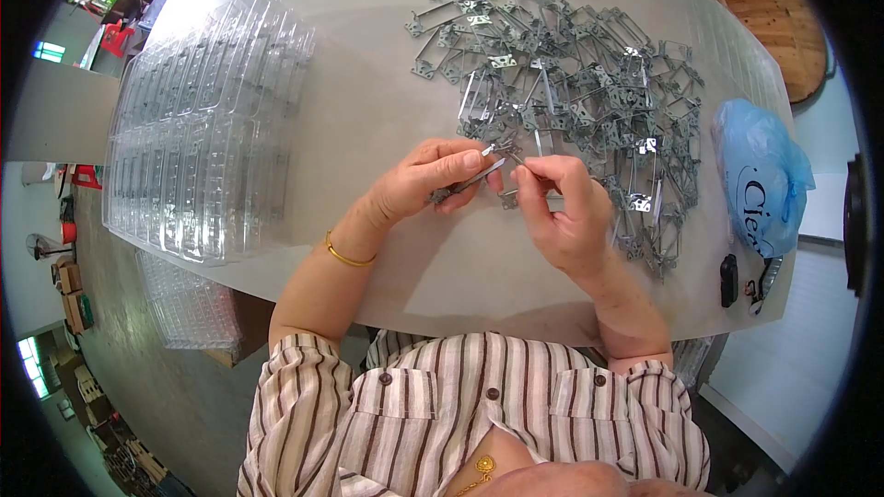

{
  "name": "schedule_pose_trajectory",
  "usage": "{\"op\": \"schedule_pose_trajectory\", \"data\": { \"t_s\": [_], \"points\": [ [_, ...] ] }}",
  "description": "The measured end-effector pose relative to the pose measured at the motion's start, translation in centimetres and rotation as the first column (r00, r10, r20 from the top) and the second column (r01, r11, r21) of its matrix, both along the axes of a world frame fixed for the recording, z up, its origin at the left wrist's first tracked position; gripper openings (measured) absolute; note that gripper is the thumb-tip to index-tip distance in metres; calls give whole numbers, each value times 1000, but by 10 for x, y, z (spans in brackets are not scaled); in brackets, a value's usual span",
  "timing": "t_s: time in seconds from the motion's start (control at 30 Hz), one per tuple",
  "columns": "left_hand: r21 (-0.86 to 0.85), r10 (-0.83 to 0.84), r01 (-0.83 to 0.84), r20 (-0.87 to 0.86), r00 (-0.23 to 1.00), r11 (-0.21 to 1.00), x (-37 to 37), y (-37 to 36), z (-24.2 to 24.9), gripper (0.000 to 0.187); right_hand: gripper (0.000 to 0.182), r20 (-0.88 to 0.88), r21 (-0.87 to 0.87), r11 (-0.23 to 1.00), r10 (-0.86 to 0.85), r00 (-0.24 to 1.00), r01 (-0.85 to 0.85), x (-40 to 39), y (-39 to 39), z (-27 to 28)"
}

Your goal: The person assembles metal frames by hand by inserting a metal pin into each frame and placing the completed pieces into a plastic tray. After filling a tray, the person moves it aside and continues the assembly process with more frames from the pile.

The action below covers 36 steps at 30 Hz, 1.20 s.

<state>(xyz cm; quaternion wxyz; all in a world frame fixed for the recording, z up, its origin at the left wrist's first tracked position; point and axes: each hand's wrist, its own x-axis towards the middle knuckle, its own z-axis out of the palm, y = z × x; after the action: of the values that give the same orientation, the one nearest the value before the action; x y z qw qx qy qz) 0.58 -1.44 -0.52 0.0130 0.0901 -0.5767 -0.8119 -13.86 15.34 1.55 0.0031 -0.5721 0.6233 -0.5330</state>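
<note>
My left hand (428,173) is closed around several thin grey metal bracket frames (458,188), held in front of the chest above the near half of the table. My right hand (569,207) faces it with thumb and forefinger pinched at the end of a thin metal piece; the fingers hide most of it. Just beyond both hands spreads a loose heap of similar metal bracket frames (589,83), long and narrow with holed end plates. Some of them lie beside and partly behind my right hand.
Stacked clear plastic trays (207,129) cover the table's left side. More trays (189,304) sit lower, beside the table. A blue plastic bag (762,179) lies at the right edge, near a small black object (728,281). The pale table (368,55) has a curved-looking outline.
</note>
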Motion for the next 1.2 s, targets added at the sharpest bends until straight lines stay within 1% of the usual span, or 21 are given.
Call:
{"op": "schedule_pose_trajectory", "data": {
  "t_s": [0.07, 0.1, 0.17, 0.2, 0.23, 0.27, 0.4, 0.47, 0.53, 0.6, 0.67, 0.7, 0.77, 0.8, 0.83, 0.9, 0.97, 1.07, 1.13, 1.17, 1.2],
  "points": [
    [-50, -1, 1, 4, 1000, 999, 0, 2, 3, 52, 15, 72, 110, 994, -13, 997, 5, 2, 0, 1],
    [-56, 34, -34, 2, 999, 998, -1, 3, 4, 50, 15, 72, 110, 994, -14, 997, 6, 2, 1, -1],
    [-62, 65, -64, 0, 998, 996, -1, 4, 3, 48, 8, 305, 291, 954, -28, 952, -65, 5, 4, -7],
    [-96, 61, -60, 8, 998, 994, -1, 3, 2, 47, 8, 306, 291, 955, -31, 952, -62, 6, 5, -2],
    [-129, 59, -56, 16, 998, 990, -1, 3, 1, 46, 6, 535, 303, 939, -25, 845, -164, 7, 5, 8],
    [-128, 58, -55, 16, 998, 990, -1, 3, 1, 46, 4, 729, 287, 920, -30, 683, -266, 8, 5, 14],
    [-161, 33, -37, -23, 999, 986, 0, 6, 2, 46, 4, 709, 300, 921, -43, 704, -246, 6, 4, 20],
    [-173, 29, -35, -38, 999, 984, 0, 7, 2, 46, 4, 689, 403, 872, -89, 719, -278, 6, 6, 26],
    [-84, 99, -102, -38, 994, 991, 0, 5, 4, 47, 3, 709, 387, 872, -73, 701, -301, 5, 8, 24],
    [-96, 97, -99, -24, 995, 990, 1, 1, 3, 50, 3, 729, 370, 870, -54, 683, -326, 1, 10, 24],
    [-107, 98, -98, -10, 995, 989, 0, -1, 3, 54, 1, 574, 438, 868, -68, 816, -235, -5, 11, 25],
    [-102, 79, -77, 12, 997, 992, 0, -1, 5, 54, 1, 574, 438, 867, -67, 816, -236, -8, 11, 23],
    [-97, 65, -62, 34, 997, 993, 2, -2, 2, 55, 3, 471, 232, 961, 24, 882, -150, -15, 8, 16],
    [-97, 30, -26, 37, 999, 995, 1, -1, -1, 55, 7, 353, 149, 977, 92, 931, -154, -20, 5, 15],
    [-97, -10, 13, 40, 999, 995, 0, 0, -2, 56, 7, 354, 148, 977, 91, 931, -152, -21, 4, 16],
    [-110, -42, 44, 26, 999, 993, -1, 2, 1, 54, 9, 280, 196, 947, 195, 940, -255, -21, 5, 21],
    [-123, -71, 72, 12, 997, 990, -3, 2, 1, 52, 9, 293, 201, 944, 196, 936, -261, -17, 5, 19],
    [-94, -61, 64, 28, 998, 994, 1, 0, -4, 58, 10, 312, 179, 951, 190, 931, -254, -14, 4, 13],
    [22, 1, 0, -51, 999, 1000, 1, 0, -9, 72, 10, 312, 155, 961, 174, 934, -230, -14, 3, 9],
    [20, 2, -1, -52, 999, 1000, 0, -2, -9, 72, 10, 398, 136, 961, 171, 902, -242, -14, 3, 5],
    [173, -27, 44, -99, 995, 984, -1, -4, -8, 78, 10, 479, 117, 961, 167, 862, -252, -14, 4, 4]
  ]
}}
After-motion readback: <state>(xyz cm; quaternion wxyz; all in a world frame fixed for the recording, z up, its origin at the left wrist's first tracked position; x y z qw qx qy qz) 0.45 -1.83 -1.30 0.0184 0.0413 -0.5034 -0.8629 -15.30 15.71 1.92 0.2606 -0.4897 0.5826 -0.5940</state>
